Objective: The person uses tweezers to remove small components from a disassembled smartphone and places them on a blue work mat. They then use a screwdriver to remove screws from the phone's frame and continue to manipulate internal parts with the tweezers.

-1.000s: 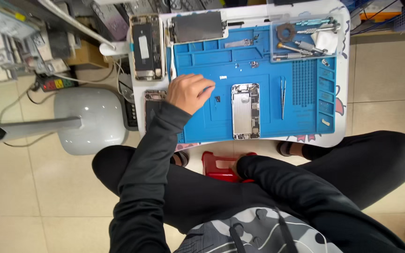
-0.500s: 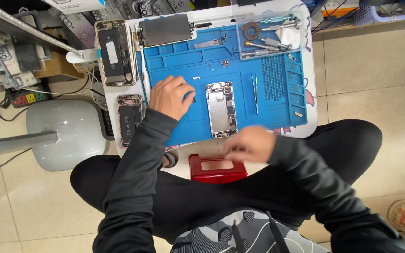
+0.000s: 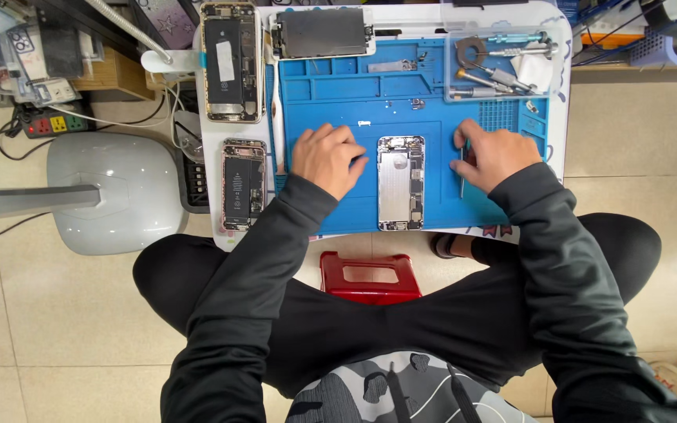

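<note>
The right hand (image 3: 494, 155) hides the tweezers' (image 3: 462, 174) top — mat (image 3: 432, 110) screws too small to tell.

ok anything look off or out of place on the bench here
Nothing stands out. The opened phone lies square on the blue mat between the left hand and right hand; tweezers by the right fingers.

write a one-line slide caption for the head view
Seated person rests left hand on blue repair mat beside opened phone, right hand touching tweezers.
</note>
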